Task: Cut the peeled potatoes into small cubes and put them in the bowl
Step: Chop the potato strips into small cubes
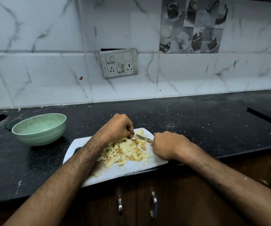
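Left hand: the left hand [118, 126] has its fingers curled down at the far end of the potato heap, and the fingertips pinch a small potato piece beside the blade
Right hand: the right hand [167, 145] is closed around the handle of a small metal-bladed knife [143, 138]; the blade points left, toward the left fingers, and lies low over the board
Potato: a heap of small pale yellow potato cubes [125, 151], some with brown edges, lies in the middle of the board between the two hands; a few pieces lie apart at the far corner [140, 132]
Board: the white rectangular plastic cutting board [115, 172] lies at an angle on the black speckled stone surface [204, 121], and its near corner reaches over the front edge
Bowl: the pale green round bowl [39, 128] stands on the surface to the left of the board, apart from it; no cubes are visible inside
Wall: a grey switch and socket plate [118, 62] sits on the white marble tiles
Below: dark wooden cupboard doors with metal handles [154, 203]
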`<state>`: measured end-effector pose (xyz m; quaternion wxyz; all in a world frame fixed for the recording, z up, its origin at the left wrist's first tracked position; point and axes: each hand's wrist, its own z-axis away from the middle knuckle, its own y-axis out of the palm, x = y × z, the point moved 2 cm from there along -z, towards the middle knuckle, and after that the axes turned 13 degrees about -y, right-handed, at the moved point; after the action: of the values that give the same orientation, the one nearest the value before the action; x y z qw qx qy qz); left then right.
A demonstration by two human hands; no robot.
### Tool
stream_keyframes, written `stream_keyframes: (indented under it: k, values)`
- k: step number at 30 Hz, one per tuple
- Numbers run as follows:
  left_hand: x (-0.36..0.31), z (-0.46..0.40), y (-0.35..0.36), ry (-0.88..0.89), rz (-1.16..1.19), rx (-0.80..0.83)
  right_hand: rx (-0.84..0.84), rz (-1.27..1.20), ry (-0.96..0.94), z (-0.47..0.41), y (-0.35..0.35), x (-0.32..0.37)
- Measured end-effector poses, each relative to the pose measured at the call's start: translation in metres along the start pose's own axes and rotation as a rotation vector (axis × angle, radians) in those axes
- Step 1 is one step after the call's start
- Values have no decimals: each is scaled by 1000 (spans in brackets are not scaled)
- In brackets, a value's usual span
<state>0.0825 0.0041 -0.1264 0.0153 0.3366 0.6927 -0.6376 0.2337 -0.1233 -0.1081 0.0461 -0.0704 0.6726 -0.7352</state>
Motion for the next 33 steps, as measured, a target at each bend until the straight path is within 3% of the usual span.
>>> stream_keyframes:
  k: [13, 24, 33]
  values:
    - [3, -1, 0, -21, 7, 7, 60, 87, -11, 7, -15, -5]
    - [4, 1, 0, -57, 36, -28, 6, 59, -43, -1, -15, -1]
    - [1, 1, 2, -22, -7, -29, 50, -93, -53, -20, -12, -9]
